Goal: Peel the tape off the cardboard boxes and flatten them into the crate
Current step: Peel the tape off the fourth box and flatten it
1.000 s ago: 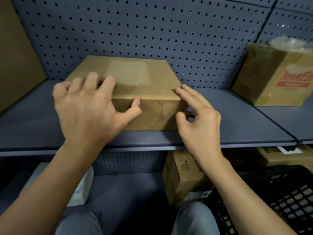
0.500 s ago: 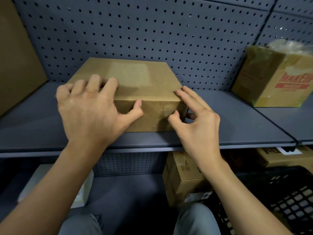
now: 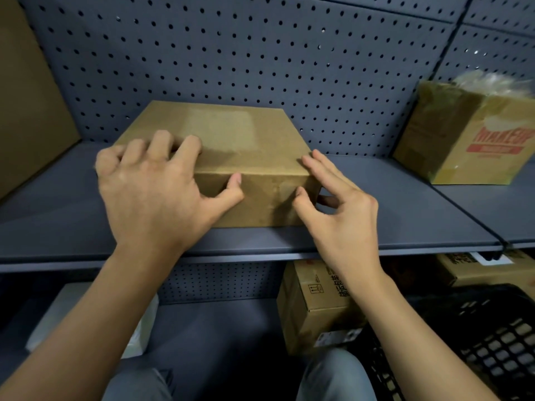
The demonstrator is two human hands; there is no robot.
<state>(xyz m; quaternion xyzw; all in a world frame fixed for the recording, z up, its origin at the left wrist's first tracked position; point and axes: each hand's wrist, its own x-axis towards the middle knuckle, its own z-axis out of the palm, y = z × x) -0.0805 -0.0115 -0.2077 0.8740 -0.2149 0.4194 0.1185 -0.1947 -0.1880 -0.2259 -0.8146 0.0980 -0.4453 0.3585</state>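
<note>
At the front edge of the grey metal shelf (image 3: 390, 215), left of its middle, sat the flat cardboard box (image 3: 254, 157), its front face nearly flush with the lip. Bare shelf lay free on both sides of it, and a strip stayed free behind it before the pegboard (image 3: 260, 53). The left hand (image 3: 156, 198) gripped the box's front left part, fingers curled over the top and thumb on the front face. The right hand (image 3: 338, 215) lay spread at the front right corner: two fingers straight along the top edge, thumb tip touching the front face, clamping nothing.

The left corner was hidden under the left hand. A paler, glossier patch (image 3: 220, 125) on the matte brown top looked like tape – I could not tell for sure.

At the shelf's right end stood a tilted printed box (image 3: 463, 140), with crumpled clear film at its top and blurred red lettering. A large cardboard sheet (image 3: 26, 96) was cut off at the left. Below, a black lattice crate (image 3: 498, 342) ran out of frame, and a small carton (image 3: 312, 308) stood just beside it.
</note>
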